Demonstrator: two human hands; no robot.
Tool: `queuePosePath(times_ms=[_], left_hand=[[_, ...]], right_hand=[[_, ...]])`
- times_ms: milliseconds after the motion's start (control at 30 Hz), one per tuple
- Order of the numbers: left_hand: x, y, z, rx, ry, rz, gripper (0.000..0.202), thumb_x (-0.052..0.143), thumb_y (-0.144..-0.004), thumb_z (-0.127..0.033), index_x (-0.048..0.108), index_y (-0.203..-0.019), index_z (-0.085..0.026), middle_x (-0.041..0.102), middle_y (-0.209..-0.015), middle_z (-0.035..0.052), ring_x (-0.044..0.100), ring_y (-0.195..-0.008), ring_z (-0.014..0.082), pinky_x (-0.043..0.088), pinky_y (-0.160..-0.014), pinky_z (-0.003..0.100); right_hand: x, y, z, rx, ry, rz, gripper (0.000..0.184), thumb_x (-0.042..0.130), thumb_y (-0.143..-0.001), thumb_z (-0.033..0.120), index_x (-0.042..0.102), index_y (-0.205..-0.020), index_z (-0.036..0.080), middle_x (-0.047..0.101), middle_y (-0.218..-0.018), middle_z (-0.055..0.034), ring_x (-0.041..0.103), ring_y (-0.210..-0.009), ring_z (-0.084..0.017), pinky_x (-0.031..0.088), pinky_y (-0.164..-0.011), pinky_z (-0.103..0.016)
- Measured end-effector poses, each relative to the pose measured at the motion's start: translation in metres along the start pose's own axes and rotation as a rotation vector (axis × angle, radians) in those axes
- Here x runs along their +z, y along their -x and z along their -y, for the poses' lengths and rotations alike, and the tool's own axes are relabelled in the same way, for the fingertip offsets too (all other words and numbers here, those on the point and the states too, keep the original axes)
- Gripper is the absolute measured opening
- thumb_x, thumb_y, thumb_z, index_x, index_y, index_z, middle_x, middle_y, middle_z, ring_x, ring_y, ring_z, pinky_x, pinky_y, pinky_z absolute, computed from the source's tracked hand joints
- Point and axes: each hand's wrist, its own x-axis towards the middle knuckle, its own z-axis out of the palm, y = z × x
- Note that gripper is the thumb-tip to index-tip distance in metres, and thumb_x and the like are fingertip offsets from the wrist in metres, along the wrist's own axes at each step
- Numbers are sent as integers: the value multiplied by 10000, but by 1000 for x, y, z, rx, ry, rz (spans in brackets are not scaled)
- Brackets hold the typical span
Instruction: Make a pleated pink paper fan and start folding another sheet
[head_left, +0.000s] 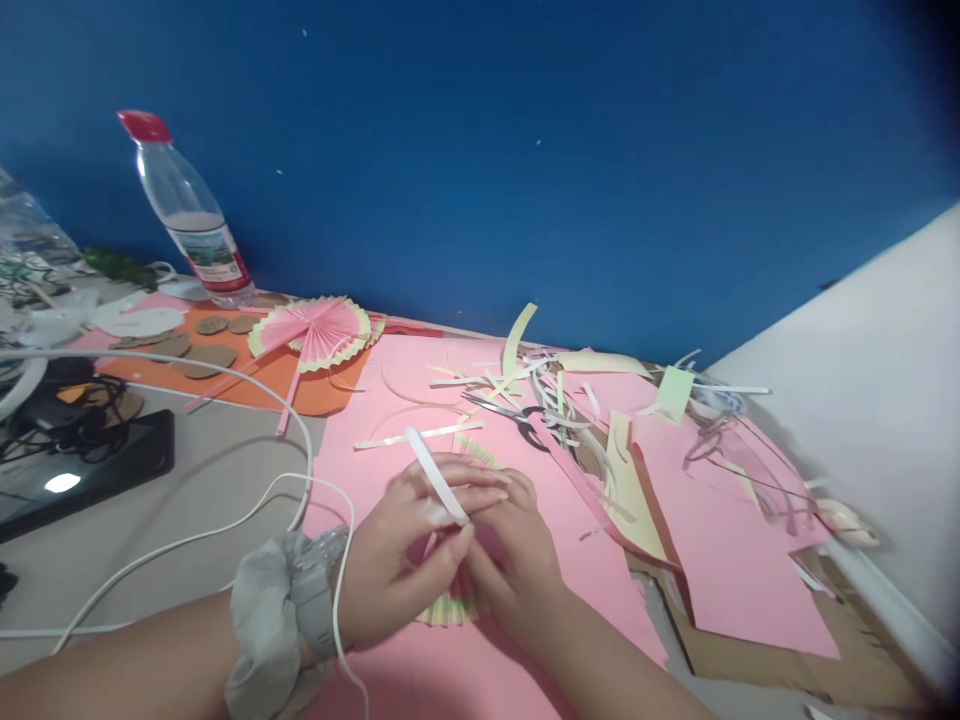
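Observation:
My left hand pinches a thin white paper strip between thumb and fingers; the strip sticks up and to the left. My right hand lies closed against it, fingers pressed on a pleated pink and yellow paper fan that shows under both hands. Both hands rest over a large pink paper sheet. A grey scrunchie and a watch sit on my left wrist.
Scissors lie among yellow and white paper scraps behind my hands. A finished pink paper fan lies on orange paper. A plastic bottle stands at the blue wall. White cables and a dark tablet lie left.

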Motion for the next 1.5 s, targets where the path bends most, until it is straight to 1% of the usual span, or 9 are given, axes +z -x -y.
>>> queuePosePath(times_ms=[300, 467, 600, 667, 733, 1000, 1100, 1333, 1500], left_hand=[[1, 5, 5, -226, 137, -267, 200, 393, -984, -222, 533, -1121, -258, 637, -1085, 36, 551, -1143, 181, 415, -1024, 368], [-2, -4, 10, -293, 117, -401, 176, 371, -997, -301, 517, -1079, -247, 635, -969, 14, 609, -961, 156, 459, -933, 346], [-4, -9, 13, -377, 151, -385, 242, 306, -1007, -359, 511, -1052, -237, 587, -860, 0, 600, -730, 120, 515, -700, 280], [-4, -9, 14, -388, 184, -360, 259, 287, -1010, -360, 507, -1050, -229, 555, -807, -11, 573, -619, 103, 507, -605, 265], [-3, -8, 15, -393, 222, -329, 255, 285, -1009, -351, 496, -1085, -228, 532, -792, -18, 537, -533, 85, 501, -554, 263], [-2, -8, 14, -382, 226, -258, 273, 281, -1009, -349, 460, -1173, -223, 534, -777, -19, 521, -579, 100, 490, -539, 239], [-2, -10, 13, -386, 223, -244, 284, 279, -1010, -337, 440, -1212, -221, 534, -767, -23, 514, -580, 101, 498, -560, 236], [-3, -12, 14, -358, 197, -207, 305, 263, -1004, -348, 488, -867, -193, 549, -774, 0, 492, -507, 83, 463, -512, 228], [-3, -12, 12, -325, 129, -200, 307, 264, -1004, -318, 495, -843, -194, 551, -714, -3, 565, -657, 127, 485, -714, 278]], right_hand=[[4, 2, -4, -13, -28, 15, 317, 524, -879, 159, 548, -1176, 265, 659, -1152, -44, 548, -1087, -216, 433, -928, -424], [-1, 0, -3, -21, -47, -43, 249, 479, -888, 136, 546, -1099, 249, 630, -1067, -57, 555, -1047, -206, 434, -911, -415], [-22, -15, -10, 186, 92, -62, 139, 409, -945, 221, 545, -972, 227, 623, -920, -40, 584, -884, -177, 459, -771, -329], [-34, -24, -18, 359, 283, 111, 211, 356, -977, 254, 541, -880, 224, 624, -832, -7, 584, -753, -143, 431, -632, -266], [-44, -30, -28, 341, 592, 287, 258, 354, -978, 251, 560, -826, 220, 641, -817, 5, 579, -718, -131, 394, -612, -254], [-72, -31, -70, 365, 1098, 219, 185, 452, -879, 117, 637, -881, 120, 652, -819, -171, 533, -796, -276, 270, -699, -386], [-73, -43, -74, 319, 1164, 278, 183, 471, -855, 88, 637, -926, 119, 634, -909, -183, 523, -861, -288, 277, -703, -385], [-69, -58, -71, 305, 1214, 441, 265, 494, -805, 44, 614, -1030, 117, 619, -1011, -154, 534, -934, -296, 316, -717, -371], [-69, -60, -87, 355, 1167, 568, 221, 494, -865, 178, 623, -1044, 159, 619, -1106, -131, 532, -1022, -288, 349, -757, -363]])
